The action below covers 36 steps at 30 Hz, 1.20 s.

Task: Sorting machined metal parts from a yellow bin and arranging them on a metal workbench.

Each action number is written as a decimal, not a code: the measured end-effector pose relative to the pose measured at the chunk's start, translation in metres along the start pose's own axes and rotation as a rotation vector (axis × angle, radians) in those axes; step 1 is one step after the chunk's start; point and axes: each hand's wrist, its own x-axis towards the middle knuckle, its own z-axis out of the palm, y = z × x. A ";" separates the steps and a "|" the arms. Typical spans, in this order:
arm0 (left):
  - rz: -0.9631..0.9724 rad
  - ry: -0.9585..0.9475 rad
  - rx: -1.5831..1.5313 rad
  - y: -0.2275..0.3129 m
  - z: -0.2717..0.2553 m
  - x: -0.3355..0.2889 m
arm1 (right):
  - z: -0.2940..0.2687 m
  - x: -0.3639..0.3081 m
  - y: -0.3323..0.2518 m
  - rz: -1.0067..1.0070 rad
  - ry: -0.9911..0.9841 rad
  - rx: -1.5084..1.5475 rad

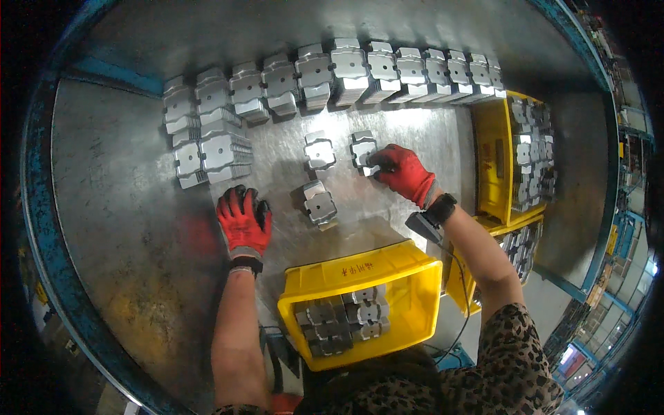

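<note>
I wear red gloves with dark fingertips. My left hand (245, 220) rests on the metal tabletop, fingers stretched out and holding nothing, just below a stack of plates (223, 153). Fingers and thumb of my right hand (407, 176) close on the right edge of a small silver metal plate (362, 144) with notched edges and a centre hole. Whether more plates lie under it, I cannot tell. To its left is a similar metal plate (319, 152), and nearer me lies another short pile of plates (319, 205).
Stacked metal plates (313, 72) form a curved row along the back. A yellow bin (332, 271) of plates tilts toward me at the front edge. Two more filled yellow bins (492, 162) stand at the right. Blue-edged raised walls (43, 180) border the table. A cable (462, 277) hangs by my right arm.
</note>
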 end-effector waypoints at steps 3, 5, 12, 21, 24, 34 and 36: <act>-0.017 -0.016 0.012 0.001 0.002 0.000 | 0.001 -0.007 0.006 -0.012 0.084 0.048; -0.014 -0.012 0.024 0.000 0.002 0.001 | 0.002 -0.016 0.003 -0.010 0.144 0.096; 0.009 0.070 0.013 -0.002 0.003 0.000 | 0.030 -0.011 -0.060 0.320 0.089 -0.586; -0.013 0.046 0.016 0.000 0.000 -0.002 | 0.020 0.006 -0.043 0.406 0.083 -0.448; -0.003 0.069 0.017 0.001 0.001 0.001 | 0.011 0.003 -0.026 0.427 0.143 -0.248; -0.027 0.055 0.042 -0.005 0.004 -0.006 | 0.006 0.004 -0.041 0.364 0.072 -0.462; -0.015 0.078 0.037 -0.008 0.002 -0.001 | -0.004 0.017 -0.037 0.222 0.200 -0.429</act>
